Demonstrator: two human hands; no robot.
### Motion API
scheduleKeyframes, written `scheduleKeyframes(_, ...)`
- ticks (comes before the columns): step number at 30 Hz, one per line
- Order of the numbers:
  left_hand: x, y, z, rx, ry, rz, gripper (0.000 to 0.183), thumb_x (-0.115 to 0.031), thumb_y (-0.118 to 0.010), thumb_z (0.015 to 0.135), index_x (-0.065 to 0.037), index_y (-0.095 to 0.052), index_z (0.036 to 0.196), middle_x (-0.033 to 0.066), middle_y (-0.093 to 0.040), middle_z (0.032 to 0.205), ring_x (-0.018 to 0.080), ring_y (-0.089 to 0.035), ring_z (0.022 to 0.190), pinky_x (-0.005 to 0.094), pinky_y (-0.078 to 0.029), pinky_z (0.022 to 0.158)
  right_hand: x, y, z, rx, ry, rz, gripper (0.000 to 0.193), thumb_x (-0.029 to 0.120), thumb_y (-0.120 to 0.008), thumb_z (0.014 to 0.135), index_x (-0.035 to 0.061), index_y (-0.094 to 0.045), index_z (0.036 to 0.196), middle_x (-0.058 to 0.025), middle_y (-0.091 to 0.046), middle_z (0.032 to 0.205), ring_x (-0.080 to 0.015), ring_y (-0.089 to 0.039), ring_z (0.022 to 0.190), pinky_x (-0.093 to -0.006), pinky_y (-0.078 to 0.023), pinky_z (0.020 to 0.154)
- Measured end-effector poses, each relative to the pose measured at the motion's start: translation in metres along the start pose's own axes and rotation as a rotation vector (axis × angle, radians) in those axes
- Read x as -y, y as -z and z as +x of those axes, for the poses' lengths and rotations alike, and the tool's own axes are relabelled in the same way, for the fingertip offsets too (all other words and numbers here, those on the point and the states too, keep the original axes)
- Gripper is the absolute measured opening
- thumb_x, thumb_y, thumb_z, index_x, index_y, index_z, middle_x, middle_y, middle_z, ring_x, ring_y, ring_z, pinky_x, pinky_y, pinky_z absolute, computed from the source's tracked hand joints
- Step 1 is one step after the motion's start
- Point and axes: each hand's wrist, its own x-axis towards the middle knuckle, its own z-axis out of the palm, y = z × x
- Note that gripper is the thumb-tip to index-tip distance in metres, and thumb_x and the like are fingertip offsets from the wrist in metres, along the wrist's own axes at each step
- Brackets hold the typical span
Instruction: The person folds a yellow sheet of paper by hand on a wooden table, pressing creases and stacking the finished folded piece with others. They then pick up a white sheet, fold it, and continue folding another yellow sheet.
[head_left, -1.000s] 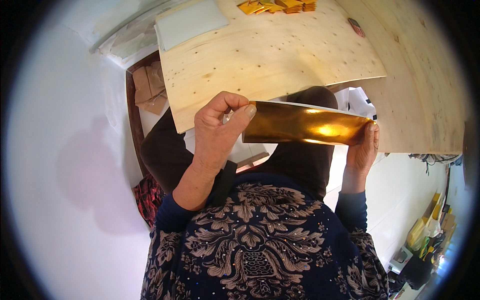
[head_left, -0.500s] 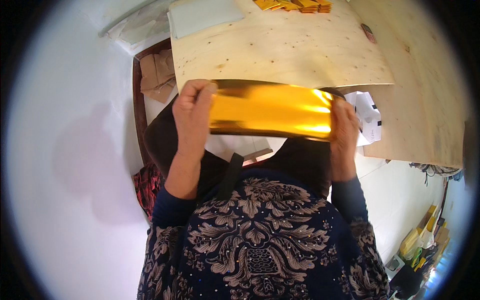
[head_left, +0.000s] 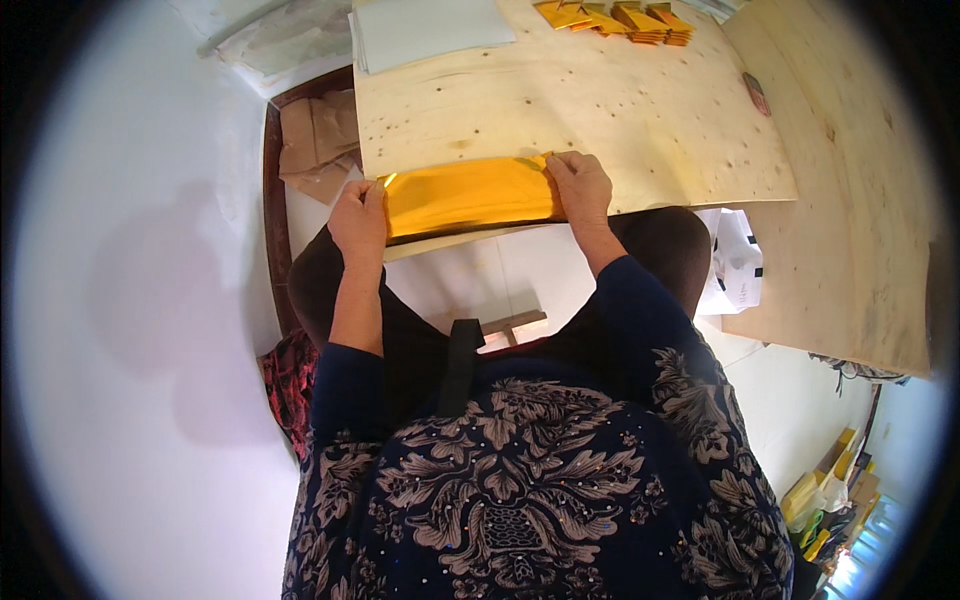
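Note:
A strip of shiny gold foil paper (head_left: 470, 195) stretches between my two hands at the near edge of the wooden board (head_left: 640, 130). My left hand (head_left: 358, 218) pinches its left end. At the other end, my right hand (head_left: 583, 188) grips the far right corner between thumb and fingers. The far part of the strip lies against the board's surface, while its near edge shows darker and curves slightly at the board's rim.
Folded gold packets (head_left: 640, 22) in several small stacks lie at the board's far side. Pale sheets (head_left: 430, 30) rest at the far left, and a small red phone-like object (head_left: 756, 94) at the right. Brown paper (head_left: 318, 140) sits left of the board; a white bag (head_left: 735, 260) is below right.
The foil strip has come down from in front of me onto the board's near edge. My right hand has moved left, and my left hand slightly left and down.

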Motion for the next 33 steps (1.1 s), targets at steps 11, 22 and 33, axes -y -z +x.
scheduleKeyframes(11,-0.007,-0.012,-0.013,-0.039,-0.041,0.307,0.021,-0.018,-0.068,0.086,-0.011,-0.064,0.105,0.0047,-0.067,0.081,0.0235,-0.063,0.08,0.0365,-0.034,0.087,0.005,-0.002,0.005,0.015,0.044,-0.073,0.025,0.025,-0.078,0.075,0.0122,-0.07,0.095,-0.002,-0.066,0.071,-0.0214,-0.063,0.071,-0.037,-0.04,0.074)
scheduleKeyframes(22,0.003,-0.015,-0.008,-0.152,-0.338,0.416,0.012,-0.017,-0.07,0.081,-0.015,-0.061,0.088,0.0026,-0.065,0.084,0.0243,-0.062,0.082,0.0378,-0.038,0.083,0.007,-0.006,0.009,0.035,0.095,0.114,0.02,0.015,-0.08,0.072,0.0098,-0.067,0.087,-0.0045,-0.065,0.071,-0.0212,-0.063,0.064,-0.0332,-0.046,0.065)
scheduleKeyframes(33,0.008,-0.016,-0.004,-0.157,-0.447,0.494,0.003,-0.016,-0.064,0.082,-0.014,-0.064,0.085,0.0029,-0.064,0.084,0.0226,-0.061,0.082,0.0373,-0.037,0.083,0.004,-0.001,0.014,0.012,0.39,-0.247,0.009,0.024,-0.074,0.076,0.0164,-0.072,0.08,-0.0026,-0.066,0.088,-0.0227,-0.061,0.09,-0.0429,-0.039,0.08)
